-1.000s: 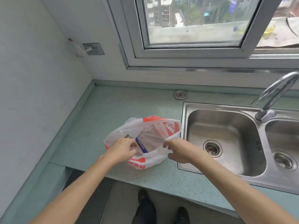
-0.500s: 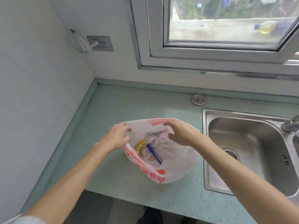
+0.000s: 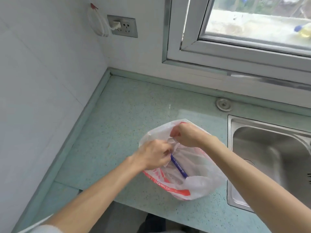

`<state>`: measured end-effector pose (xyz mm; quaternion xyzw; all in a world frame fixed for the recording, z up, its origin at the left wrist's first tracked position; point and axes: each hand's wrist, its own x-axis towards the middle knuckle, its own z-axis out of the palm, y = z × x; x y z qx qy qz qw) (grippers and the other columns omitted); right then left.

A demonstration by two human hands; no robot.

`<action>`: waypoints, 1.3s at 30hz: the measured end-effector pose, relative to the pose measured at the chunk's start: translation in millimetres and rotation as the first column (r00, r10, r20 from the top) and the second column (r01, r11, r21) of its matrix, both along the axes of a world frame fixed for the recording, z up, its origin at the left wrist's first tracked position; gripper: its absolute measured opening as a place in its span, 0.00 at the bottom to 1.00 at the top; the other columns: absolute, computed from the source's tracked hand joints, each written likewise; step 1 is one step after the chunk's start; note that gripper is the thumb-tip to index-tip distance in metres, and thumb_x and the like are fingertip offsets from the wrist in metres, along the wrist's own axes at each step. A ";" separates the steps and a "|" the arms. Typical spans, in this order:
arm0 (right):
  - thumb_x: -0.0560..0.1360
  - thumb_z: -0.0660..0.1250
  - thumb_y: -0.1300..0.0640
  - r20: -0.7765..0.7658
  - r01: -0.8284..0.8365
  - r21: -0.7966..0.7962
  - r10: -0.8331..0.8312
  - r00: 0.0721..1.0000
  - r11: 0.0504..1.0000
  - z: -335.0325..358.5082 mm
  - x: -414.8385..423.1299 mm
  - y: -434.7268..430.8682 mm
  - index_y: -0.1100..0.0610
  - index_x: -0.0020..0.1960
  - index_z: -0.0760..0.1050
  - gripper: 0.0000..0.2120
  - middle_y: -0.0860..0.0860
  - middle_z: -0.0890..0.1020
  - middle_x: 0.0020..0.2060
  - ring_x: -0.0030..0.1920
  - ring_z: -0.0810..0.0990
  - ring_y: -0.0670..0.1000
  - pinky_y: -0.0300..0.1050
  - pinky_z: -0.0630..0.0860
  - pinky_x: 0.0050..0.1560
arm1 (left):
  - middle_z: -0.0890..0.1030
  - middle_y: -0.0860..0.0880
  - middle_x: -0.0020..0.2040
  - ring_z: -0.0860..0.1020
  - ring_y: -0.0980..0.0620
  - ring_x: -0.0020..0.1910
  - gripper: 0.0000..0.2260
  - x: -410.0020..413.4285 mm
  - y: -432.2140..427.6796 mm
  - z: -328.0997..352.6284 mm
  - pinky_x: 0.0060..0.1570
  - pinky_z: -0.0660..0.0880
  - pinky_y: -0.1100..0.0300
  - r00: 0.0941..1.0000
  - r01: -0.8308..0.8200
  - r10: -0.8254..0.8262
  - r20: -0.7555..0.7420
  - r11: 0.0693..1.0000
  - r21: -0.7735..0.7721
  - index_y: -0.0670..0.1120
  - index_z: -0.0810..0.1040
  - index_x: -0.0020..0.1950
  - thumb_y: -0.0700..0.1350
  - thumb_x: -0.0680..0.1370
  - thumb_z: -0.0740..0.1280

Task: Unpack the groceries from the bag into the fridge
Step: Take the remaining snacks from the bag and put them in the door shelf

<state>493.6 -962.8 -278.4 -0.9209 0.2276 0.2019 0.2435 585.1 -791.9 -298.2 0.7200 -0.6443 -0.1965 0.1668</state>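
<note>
Spreading bag mouth on counter (image 3: pixel 126 123); left hand (image 3: pixel 154 155) curled, pinching near rim of bag (image 3: pixel 203 184), or perhaps inner wrapper, folds hide which; blue item (image 3: pixel 179 168) lies inside, just beside left fingers; right hand (image 3: pixel 189 135) curled, pinching far rim; pull rims apart evenly, low over counter, so bag neither tips nor slides toward sink (image 3: pixel 252 126); fridge out of view.

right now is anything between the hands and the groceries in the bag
Only plastic film. Both the left hand and right hand pinch bunched white film at the mouth of the plastic bag; the blue packet lies just beneath, partly uncovered.
</note>
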 end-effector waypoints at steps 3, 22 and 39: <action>0.75 0.60 0.63 -0.131 -0.063 -0.023 0.060 0.990 0.998 -18.0 11.1 4.3 0.46 0.61 0.79 0.21 0.45 0.83 0.56 0.54 0.81 0.50 0.47 0.79 0.57 | 0.82 0.46 0.51 0.81 0.43 0.47 0.16 12.9 -4.4 -18.7 0.44 0.79 0.51 0.982 0.050 -0.067 0.175 0.993 0.103 0.47 0.82 0.55 0.50 0.76 0.59; 0.74 0.67 0.64 -0.060 -0.021 -0.109 0.014 0.998 0.994 -88.7 34.6 -8.4 0.54 0.78 0.57 0.36 0.50 0.68 0.72 0.70 0.71 0.54 0.45 0.70 0.65 | 0.76 0.44 0.52 0.74 0.45 0.51 0.19 51.5 -29.0 -80.1 0.54 0.71 0.52 0.905 0.013 -0.101 0.413 0.977 0.211 0.43 0.77 0.54 0.54 0.69 0.71; 0.79 0.57 0.58 -0.015 -0.088 -0.299 0.087 0.996 0.950 -60.2 -4.5 18.9 0.53 0.51 0.74 0.07 0.50 0.79 0.45 0.43 0.76 0.51 0.44 0.71 0.42 | 0.82 0.46 0.43 0.81 0.45 0.45 0.06 40.6 -16.2 -49.0 0.39 0.74 0.55 0.975 -0.221 0.203 0.091 0.924 0.313 0.46 0.77 0.46 0.49 0.75 0.67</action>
